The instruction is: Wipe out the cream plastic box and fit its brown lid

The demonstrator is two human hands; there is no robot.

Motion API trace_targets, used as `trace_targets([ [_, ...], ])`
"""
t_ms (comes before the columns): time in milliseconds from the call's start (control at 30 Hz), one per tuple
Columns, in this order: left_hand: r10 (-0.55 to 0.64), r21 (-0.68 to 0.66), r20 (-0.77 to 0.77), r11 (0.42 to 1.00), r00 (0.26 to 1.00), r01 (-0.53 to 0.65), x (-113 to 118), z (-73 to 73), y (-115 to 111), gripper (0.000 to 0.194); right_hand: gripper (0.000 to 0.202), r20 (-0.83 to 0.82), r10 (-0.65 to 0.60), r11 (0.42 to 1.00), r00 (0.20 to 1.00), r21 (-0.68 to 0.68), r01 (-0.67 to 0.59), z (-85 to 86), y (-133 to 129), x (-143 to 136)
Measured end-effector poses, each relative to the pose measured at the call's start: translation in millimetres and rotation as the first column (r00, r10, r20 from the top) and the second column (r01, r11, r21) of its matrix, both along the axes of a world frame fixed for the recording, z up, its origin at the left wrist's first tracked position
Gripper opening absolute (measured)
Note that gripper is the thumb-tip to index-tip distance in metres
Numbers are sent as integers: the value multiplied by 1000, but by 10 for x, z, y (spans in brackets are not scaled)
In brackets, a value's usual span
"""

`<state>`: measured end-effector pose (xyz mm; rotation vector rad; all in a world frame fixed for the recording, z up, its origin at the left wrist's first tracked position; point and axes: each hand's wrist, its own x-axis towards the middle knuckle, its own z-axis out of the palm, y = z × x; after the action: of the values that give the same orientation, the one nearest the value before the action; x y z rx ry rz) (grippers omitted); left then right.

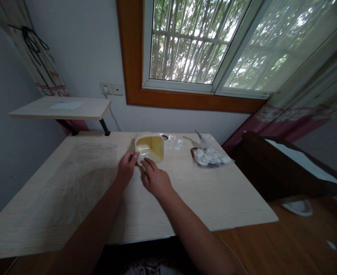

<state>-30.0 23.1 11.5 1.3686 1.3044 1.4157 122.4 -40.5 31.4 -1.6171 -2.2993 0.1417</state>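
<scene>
L hand pinching yellow tub rim; R hand at near edge, grip can't tell; whitish bit part-hidden, unclear.

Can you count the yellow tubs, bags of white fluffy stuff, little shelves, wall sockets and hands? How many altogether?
Yellow tub: 1
Bag of white fluffy stuff: 1
Little shelf: 1
Wall sockets: 2
Hands: 2, left hand and right hand
Total: 7

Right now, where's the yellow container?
In the head view, the yellow container is at the table's far side, just ahead of both hands, left of the clear bag with white stuff in it.
</scene>
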Motion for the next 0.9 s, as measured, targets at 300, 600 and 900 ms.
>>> trace_targets([
  [300, -19, -4, 25, 1000, 999, 19, 6, 57, -25, 31, 52, 13, -161, 987, 987, -2, 161, 3, 45, 101],
  [600, -35, 11, -2, 999, 999, 35, 6, 33, -9, 29, 54, 6, -75, 997, 997, -14, 75, -21, 27, 44],
  [900, -22, 13, -47, 1000, 999, 22, 7, 23, -13, 31, 51, -13, -98, 995, 995, -23, 98, 20, 30, 75],
])
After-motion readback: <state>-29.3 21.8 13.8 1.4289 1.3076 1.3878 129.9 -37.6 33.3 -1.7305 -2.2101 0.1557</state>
